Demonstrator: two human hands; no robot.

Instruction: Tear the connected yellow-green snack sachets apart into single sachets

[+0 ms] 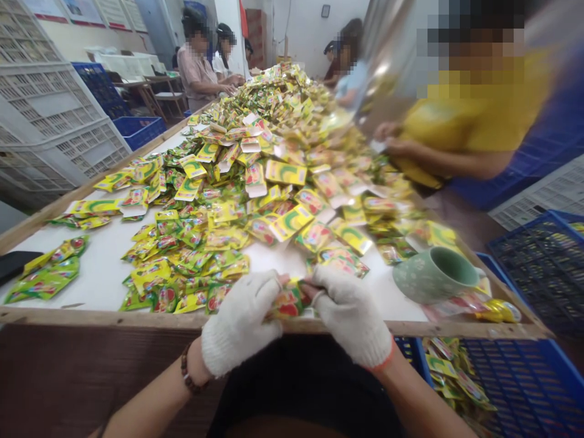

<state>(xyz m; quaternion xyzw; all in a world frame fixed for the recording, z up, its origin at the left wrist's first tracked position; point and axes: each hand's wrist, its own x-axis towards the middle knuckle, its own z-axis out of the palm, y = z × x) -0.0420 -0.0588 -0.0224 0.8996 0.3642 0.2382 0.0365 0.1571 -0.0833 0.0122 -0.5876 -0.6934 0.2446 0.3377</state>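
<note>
My left hand [244, 319] and my right hand [351, 313] wear white knit gloves and meet at the table's front edge. Between them is a small green and red printed packet [288, 303], its two sides gripped by my closed fingers. Part of the packet is covered by the gloves. Close by my left hand lie rows of similar shiny packets [152, 277]. Beyond both hands, flat yellow cardboard boxes [292, 222] with open white flaps are mixed into the heap.
A green mug [435, 274] stands at the right by a yellow-capped tube [499, 310]. Below the wooden table edge [456, 330], a blue crate [515, 377] holds packets. White crates [50, 103] are stacked at left. A co-worker in a yellow shirt [465, 121] stands at right; others are farther back.
</note>
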